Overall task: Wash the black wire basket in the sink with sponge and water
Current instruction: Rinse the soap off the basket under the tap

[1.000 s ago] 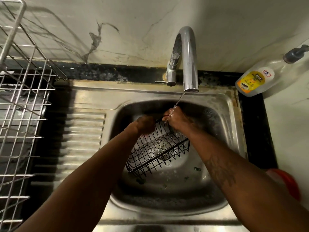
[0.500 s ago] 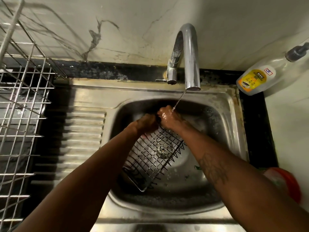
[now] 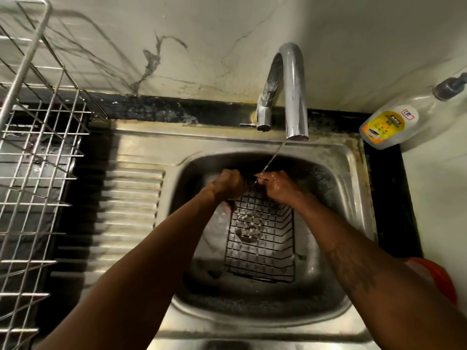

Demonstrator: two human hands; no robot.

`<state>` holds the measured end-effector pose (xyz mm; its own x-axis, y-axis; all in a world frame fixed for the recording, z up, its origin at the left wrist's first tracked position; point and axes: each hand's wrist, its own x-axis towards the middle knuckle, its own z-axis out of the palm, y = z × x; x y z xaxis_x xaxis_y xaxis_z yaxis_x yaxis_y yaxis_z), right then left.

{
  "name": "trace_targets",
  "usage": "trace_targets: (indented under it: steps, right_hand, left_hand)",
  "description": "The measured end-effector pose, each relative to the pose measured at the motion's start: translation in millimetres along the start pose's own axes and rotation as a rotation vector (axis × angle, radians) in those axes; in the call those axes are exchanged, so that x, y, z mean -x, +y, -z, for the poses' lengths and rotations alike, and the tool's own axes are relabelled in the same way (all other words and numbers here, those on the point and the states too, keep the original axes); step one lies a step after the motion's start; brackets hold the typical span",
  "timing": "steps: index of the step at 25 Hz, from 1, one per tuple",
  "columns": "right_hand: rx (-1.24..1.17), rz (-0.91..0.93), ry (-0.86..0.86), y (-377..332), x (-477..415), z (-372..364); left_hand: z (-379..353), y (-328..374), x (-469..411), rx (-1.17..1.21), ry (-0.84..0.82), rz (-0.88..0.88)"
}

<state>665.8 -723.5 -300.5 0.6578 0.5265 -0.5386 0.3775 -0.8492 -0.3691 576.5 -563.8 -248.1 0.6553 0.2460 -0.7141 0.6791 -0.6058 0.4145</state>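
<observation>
Dish rack of silver wire (image 3: 38,152) stands on the left edge of the dark surface (image 3: 384,198). Right of it is the ribbed steel drainboard (image 3: 131,210), then the stainless steel sink basin (image 3: 353,198). Left hand (image 3: 228,185) is clenched round the far left corner of the black wire basket (image 3: 260,243), a rectangular grid tray; whether the fist holds anything else is hidden. Basket is inside the basin and tilted, with its far rim lifted at the hands and its near end down on the basin floor. The round drain shows through the mesh. Right hand (image 3: 275,185) is wet, fingers curled onto the far rim just beside the left hand, grasping it. Thin water stream (image 3: 274,155) falls from the curved chrome faucet (image 3: 293,84) at the basin's back edge onto the right hand's fingers. Back right corner of the surface: clear plastic soap bottle with yellow label and dark pump (image 3: 389,125), against the wall. Red rounded object (image 3: 437,279), blurred, sits at the right edge near the front.
</observation>
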Motion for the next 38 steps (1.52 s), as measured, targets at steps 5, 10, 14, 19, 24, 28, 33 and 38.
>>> trace_targets:
  steps: [5,10,14,19,24,28,33,38]
  right_hand:
    - [-0.005,0.018,-0.043,-11.4,18.5,2.6]
    - [-0.003,0.096,-0.07,-31.0,15.1,-4.8]
    - [-0.014,0.126,-0.111,-29.4,12.9,5.6]
    - [-0.063,0.05,-0.179,-0.6,13.6,15.1]
    - [0.159,0.133,-0.135,-45.6,16.7,1.9]
    - [-0.008,0.157,-0.102,-57.0,8.1,1.7]
    - [0.065,0.033,-0.114,-28.1,8.3,17.1]
    - [-0.015,-0.042,-0.055,-15.4,1.0,-5.9]
  left_hand:
    - [-9.2,-3.6,11.0,-0.127,-0.144,0.042]
    - [-17.5,-5.6,-7.8,0.158,-0.11,0.071]
    - [-23.2,-1.0,-10.6,0.088,-0.148,0.017]
    - [-19.6,-10.3,-11.9,0.013,-0.154,-0.026]
    - [-12.2,-25.6,-8.3,-0.017,-0.101,-0.024]
    - [6.5,-47.3,-5.7,-0.014,0.046,-0.045]
    - [5.4,-48.1,-1.1,-0.061,0.11,-0.059]
    - [6.3,-39.2,10.0,-0.163,0.179,-0.032]
